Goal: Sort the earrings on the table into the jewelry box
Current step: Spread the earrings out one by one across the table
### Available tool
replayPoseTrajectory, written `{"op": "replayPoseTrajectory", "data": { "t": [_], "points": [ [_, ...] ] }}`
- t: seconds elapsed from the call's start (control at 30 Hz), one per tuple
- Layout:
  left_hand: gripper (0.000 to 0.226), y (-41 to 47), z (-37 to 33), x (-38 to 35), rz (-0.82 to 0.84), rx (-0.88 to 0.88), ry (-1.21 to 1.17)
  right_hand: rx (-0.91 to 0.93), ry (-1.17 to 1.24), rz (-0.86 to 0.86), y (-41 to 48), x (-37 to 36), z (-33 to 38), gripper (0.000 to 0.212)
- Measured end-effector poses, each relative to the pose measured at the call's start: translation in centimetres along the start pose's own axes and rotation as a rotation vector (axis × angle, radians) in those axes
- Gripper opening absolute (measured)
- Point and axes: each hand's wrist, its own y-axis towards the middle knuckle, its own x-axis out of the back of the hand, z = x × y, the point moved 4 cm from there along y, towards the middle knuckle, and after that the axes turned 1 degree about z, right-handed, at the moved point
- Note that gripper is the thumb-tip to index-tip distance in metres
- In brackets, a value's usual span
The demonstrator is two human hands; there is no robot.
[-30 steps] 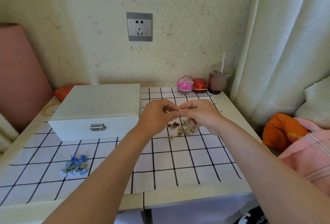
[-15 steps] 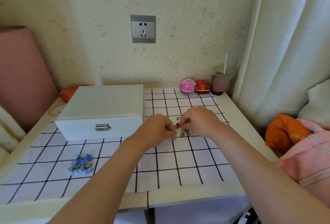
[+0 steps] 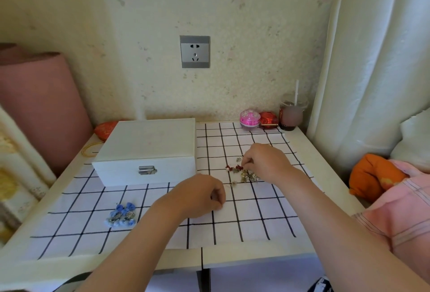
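The white jewelry box (image 3: 149, 147) sits closed on the left half of the checked cloth, its metal clasp facing me. A small pile of earrings (image 3: 247, 176), gold, silver and red, lies right of the box. My right hand (image 3: 267, 163) is over that pile, and its fingertips pinch a red earring (image 3: 235, 167) at the pile's left edge. My left hand (image 3: 200, 195) rests on the cloth nearer to me with its fingers curled; no earring shows in it. A pair of blue flower earrings (image 3: 122, 215) lies apart at the front left.
A pink round case (image 3: 249, 118), a red box (image 3: 268, 120) and a cup with a straw (image 3: 292, 114) stand along the wall at the back right. A gold bangle (image 3: 89, 148) and a red pouch (image 3: 105, 128) lie left of the box. A curtain hangs at the right.
My left hand has drawn back from the pile toward me and to the left. My right hand has stayed on the pile. The camera has tilted a little.
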Motion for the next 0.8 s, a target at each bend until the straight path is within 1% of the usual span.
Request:
{"op": "replayPoseTrajectory", "data": {
  "t": [0.1,0.27,0.33,0.37,0.43,0.47,0.53,0.6,0.67,0.73,0.8],
  "points": [
    [0.012,-0.4,0.6,0.3,-0.001,0.028,-0.006,0.003,-0.087,-0.025,0.2,-0.4,0.0,0.020],
    [0.007,-0.4,0.6,0.3,-0.001,0.025,0.000,-0.024,-0.133,0.022,0.5,-0.8,-0.3,0.022],
    [0.008,-0.4,0.7,0.3,-0.005,0.026,0.020,-0.039,-0.084,-0.016,0.4,-0.3,0.0,0.023],
    [0.008,-0.4,0.8,0.4,-0.008,0.025,0.033,-0.038,-0.040,-0.050,0.2,0.2,0.4,0.019],
    [0.008,-0.8,1.0,0.6,-0.013,0.024,0.054,0.001,0.053,-0.089,-0.8,1.2,1.8,0.019],
    [0.009,-1.0,1.1,0.7,-0.016,0.024,0.059,0.033,0.092,-0.070,-1.5,1.6,2.8,0.019],
    [0.012,-1.7,1.5,1.1,-0.021,0.021,0.039,0.105,0.130,0.022,-3.3,1.7,5.0,0.017],
    [0.019,-2.3,2.0,1.8,-0.050,0.001,0.006,0.169,0.108,0.115,-4.6,0.8,6.7,0.016],
    [0.023,-2.9,2.5,2.3,-0.097,-0.010,-0.009,0.193,0.069,0.178,-5.3,-0.4,7.6,0.017],
    [0.019,-3.3,2.4,2.1,-0.138,-0.023,-0.016,0.203,0.020,0.185,-5.7,-1.2,8.0,0.017],
    [0.021,-3.4,1.9,1.3,-0.158,-0.059,0.002,0.203,-0.015,0.180,-5.9,-1.3,8.0,0.018]
  ]
}}
